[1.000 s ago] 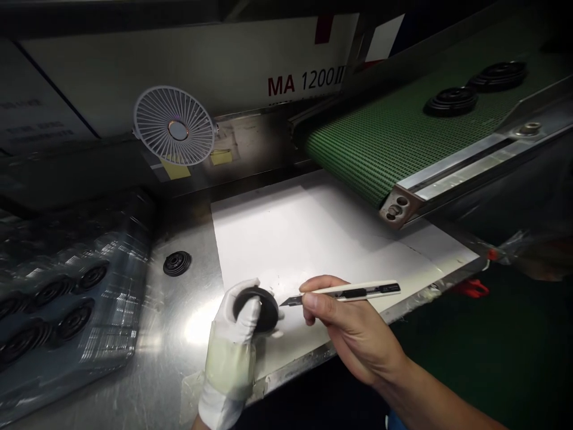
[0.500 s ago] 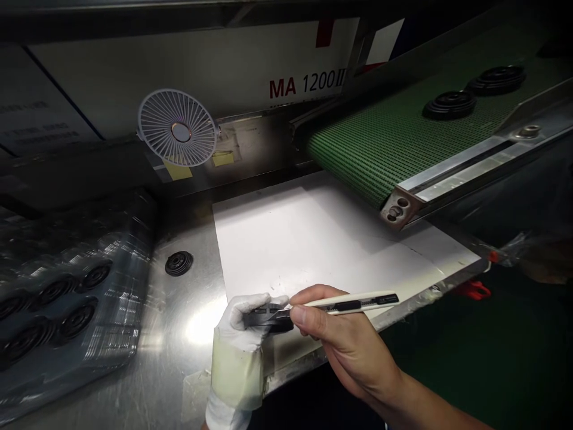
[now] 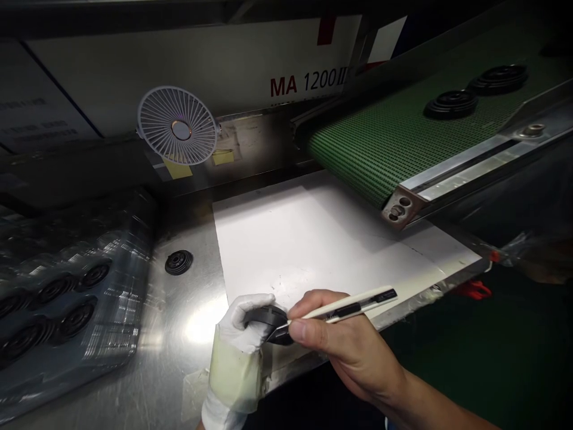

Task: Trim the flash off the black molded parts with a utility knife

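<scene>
My left hand (image 3: 244,325), in a white glove with a yellowish cuff, is closed around a black round ribbed part (image 3: 267,316) above the near edge of the white sheet. In my bare right hand (image 3: 338,331) is a white-handled utility knife (image 3: 353,307), gripped between thumb and fingers. Its blade end points left and meets the near side of the black part; whether it cuts in cannot be seen. A similar black ringed part (image 3: 179,262) lies on the metal table left of the white sheet (image 3: 273,233).
A clear plastic tray (image 3: 120,310) with several black parts stands at the left. The green conveyor belt (image 3: 371,143) slopes down from the right, carrying black ringed parts (image 3: 451,104). A small round fan (image 3: 179,126) stands at the back.
My left hand has tilted the black part, so more of its side shows. The knife has tipped, its blade end going lower along the part.
</scene>
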The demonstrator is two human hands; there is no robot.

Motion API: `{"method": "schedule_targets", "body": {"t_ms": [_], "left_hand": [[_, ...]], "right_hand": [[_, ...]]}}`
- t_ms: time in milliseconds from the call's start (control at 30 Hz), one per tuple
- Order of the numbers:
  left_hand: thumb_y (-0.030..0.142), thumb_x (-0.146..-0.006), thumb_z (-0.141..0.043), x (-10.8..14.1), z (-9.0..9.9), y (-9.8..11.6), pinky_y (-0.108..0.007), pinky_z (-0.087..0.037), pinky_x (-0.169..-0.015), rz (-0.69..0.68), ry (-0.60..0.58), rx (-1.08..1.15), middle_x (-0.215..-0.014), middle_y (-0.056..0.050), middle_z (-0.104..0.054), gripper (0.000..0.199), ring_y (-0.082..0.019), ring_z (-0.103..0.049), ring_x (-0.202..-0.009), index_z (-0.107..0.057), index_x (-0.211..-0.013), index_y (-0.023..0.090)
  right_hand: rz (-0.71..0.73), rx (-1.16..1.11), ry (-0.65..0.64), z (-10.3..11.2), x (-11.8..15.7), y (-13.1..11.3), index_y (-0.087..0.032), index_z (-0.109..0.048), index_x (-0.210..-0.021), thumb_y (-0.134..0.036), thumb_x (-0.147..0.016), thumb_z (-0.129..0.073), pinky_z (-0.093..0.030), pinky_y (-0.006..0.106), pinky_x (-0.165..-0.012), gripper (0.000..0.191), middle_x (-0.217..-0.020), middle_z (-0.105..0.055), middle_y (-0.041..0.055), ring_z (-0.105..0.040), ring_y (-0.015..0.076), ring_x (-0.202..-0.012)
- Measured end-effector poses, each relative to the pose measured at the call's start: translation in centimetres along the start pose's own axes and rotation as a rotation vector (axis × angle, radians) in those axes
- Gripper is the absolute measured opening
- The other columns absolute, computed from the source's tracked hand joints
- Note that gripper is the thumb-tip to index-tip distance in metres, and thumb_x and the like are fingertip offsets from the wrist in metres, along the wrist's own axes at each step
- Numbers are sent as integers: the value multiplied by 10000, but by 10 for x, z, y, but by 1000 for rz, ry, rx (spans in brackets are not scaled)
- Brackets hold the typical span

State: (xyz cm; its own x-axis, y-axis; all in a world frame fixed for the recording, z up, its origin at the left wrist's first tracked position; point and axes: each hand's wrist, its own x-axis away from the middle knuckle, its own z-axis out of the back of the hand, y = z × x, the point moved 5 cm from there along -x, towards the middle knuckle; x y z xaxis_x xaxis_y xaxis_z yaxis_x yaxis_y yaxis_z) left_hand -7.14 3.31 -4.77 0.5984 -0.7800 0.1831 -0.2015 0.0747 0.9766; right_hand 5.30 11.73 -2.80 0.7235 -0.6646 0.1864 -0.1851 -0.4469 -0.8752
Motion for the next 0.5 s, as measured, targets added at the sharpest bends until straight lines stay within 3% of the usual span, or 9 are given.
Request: {"method": "schedule_targets", "body": {"t_ms": [200,500], "left_hand": [[261,-763,-645,10,-13,0,-317,-483,-555,176,-163,97,-676,-40,-666,87,-198,-617,-574,-661,-806,188],[336,-704,-713,7,-17,-13,-302,-476,-561,159,-251,22,-639,-43,-654,177,-191,-602,-562,-659,-752,174]], "right_hand": [[-33,-55,-50,3,-6,-8,-161,-701,-763,-235,-694,-806,-417,206,-583,145,-623,-621,-4,-533,98,-589],[-73,-57,-123,7,-9,-3,-128,-691,-767,-240,-670,-827,-434,232,-557,201,-666,-658,45,-577,127,-586]]}}
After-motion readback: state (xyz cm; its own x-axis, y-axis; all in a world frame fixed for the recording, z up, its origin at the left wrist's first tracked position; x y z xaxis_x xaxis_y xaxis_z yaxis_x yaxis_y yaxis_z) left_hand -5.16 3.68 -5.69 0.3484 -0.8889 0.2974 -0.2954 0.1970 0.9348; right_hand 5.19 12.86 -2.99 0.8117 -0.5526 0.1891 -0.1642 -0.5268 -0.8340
